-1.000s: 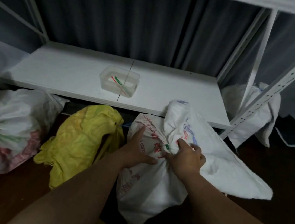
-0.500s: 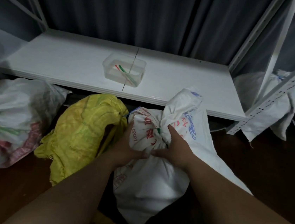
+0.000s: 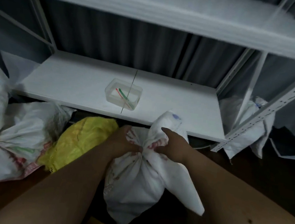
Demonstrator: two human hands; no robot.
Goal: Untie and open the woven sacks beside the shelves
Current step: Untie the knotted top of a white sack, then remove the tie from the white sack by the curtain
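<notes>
A white woven sack with red and blue print stands on the dark floor in front of the low shelf, its neck bunched and tied. My left hand grips the gathered neck from the left. From the right, my right hand pinches the neck between thumb and fingers, the forefinger raised along the sack's top flap. Left of it leans a yellow woven sack. A tied white sack with red and green print lies at the far left.
A clear plastic tub holding red and green ties sits on the white lower shelf. Another white sack slumps behind the perforated shelf post at right. An upper shelf board overhangs. Dark curtains hang behind.
The view has tilted up, bringing the upper shelf into sight. My hands stayed at the sack's neck; the right forefinger has lifted and the left hand has closed tighter on the bunched fabric.
</notes>
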